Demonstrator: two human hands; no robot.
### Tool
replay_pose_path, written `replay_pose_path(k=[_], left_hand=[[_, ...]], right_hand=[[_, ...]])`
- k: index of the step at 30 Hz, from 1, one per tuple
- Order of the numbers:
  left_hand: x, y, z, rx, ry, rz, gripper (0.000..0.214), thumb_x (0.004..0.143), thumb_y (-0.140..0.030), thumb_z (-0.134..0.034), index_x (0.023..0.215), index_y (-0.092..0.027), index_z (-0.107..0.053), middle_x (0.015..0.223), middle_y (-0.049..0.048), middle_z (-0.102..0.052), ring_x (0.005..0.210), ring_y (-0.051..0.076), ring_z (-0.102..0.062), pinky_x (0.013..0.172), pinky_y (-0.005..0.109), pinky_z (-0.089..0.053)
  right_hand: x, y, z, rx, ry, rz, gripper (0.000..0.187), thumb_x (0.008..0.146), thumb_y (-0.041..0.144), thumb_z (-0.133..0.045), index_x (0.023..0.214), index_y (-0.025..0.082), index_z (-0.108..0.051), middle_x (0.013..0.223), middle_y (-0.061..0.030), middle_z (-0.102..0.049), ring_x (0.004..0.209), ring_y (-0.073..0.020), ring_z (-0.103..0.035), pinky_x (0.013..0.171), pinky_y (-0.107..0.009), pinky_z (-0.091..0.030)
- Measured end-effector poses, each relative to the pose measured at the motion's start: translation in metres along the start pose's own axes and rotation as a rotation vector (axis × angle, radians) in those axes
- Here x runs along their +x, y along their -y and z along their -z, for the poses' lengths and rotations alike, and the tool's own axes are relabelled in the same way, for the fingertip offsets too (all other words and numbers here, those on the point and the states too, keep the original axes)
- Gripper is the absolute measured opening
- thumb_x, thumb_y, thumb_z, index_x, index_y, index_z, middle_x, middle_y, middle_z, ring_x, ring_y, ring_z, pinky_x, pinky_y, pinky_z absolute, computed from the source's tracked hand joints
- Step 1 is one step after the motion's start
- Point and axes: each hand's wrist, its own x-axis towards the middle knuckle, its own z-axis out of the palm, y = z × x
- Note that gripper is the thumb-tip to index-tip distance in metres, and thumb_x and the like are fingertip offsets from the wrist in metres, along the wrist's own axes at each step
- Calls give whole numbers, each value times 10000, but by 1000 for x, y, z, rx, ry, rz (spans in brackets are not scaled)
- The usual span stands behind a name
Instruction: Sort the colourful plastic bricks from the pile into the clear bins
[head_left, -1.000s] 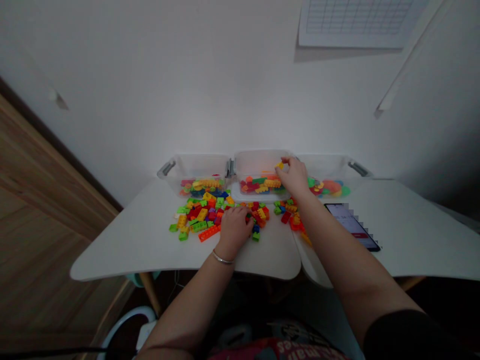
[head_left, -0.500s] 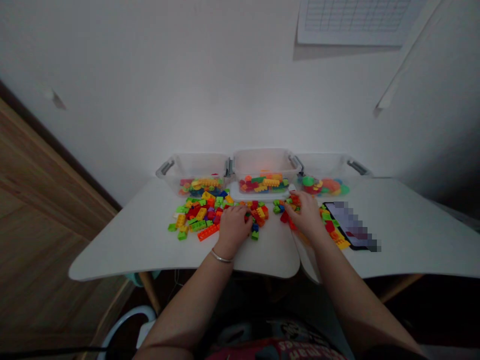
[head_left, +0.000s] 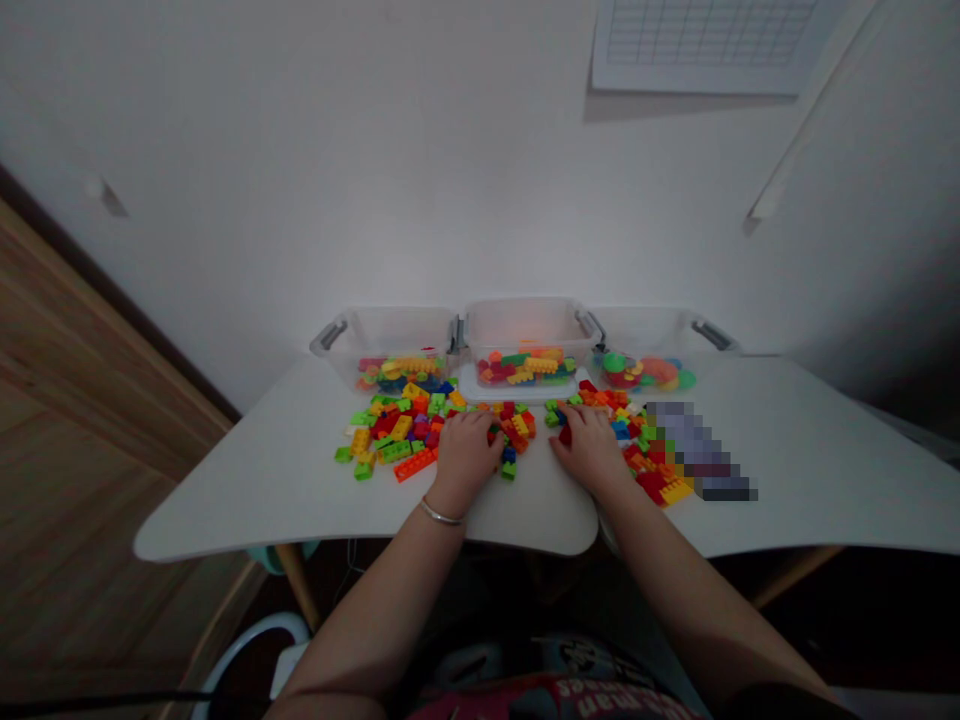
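My left hand [head_left: 469, 450] lies palm down on the front of the left pile of toy building bricks [head_left: 401, 428], its fingers spread over them and the thumb apart. Bricks under its palm are hidden. Beside its thumb is a cluster of red and orange bricks [head_left: 517, 428]. My right hand [head_left: 592, 450] reaches onto the left edge of the right pile of bricks [head_left: 649, 460], thumb apart from the fingers. A red brick [head_left: 565, 436] shows between thumb and fingers, with no visible grip on it. Small green bricks [head_left: 552, 412] lie just beyond its fingertips.
Three clear bins stand against the wall: a left bin [head_left: 397, 330] and a middle bin [head_left: 525, 318] with bricks, and a right bin [head_left: 649, 335] with rounded colourful pieces. A blurred-out phone [head_left: 701, 450] lies right of the bricks. Two white tabletops [head_left: 547, 510] meet at a seam.
My right hand has moved left and slightly toward me, uncovering more orange, blue and red bricks in the right pile. My left hand has stayed in place.
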Motion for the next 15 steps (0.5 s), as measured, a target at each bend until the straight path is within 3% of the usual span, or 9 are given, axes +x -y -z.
replay_pose_path(k=[6, 15], left_hand=[[0, 1, 0, -6, -10, -4, 204, 869, -266, -572, 1026, -206, -687, 1085, 54, -709, 1025, 239, -599, 934, 382, -420], [1, 2, -2, 5, -14, -14, 194, 870, -260, -574, 1017, -210, -690, 1095, 46, -707, 1022, 237, -600, 931, 384, -425]], right_hand=[[-3, -6, -2, -59, -44, -24, 455, 805, 277, -574, 1205, 60, -575, 1144, -199, -628, 1117, -333, -536, 983, -467, -413], [-1, -8, 1, -60, 30, -41, 415, 833, 312, -564, 1173, 82, -621, 1102, -175, -648, 1102, -333, -543, 988, -445, -413]])
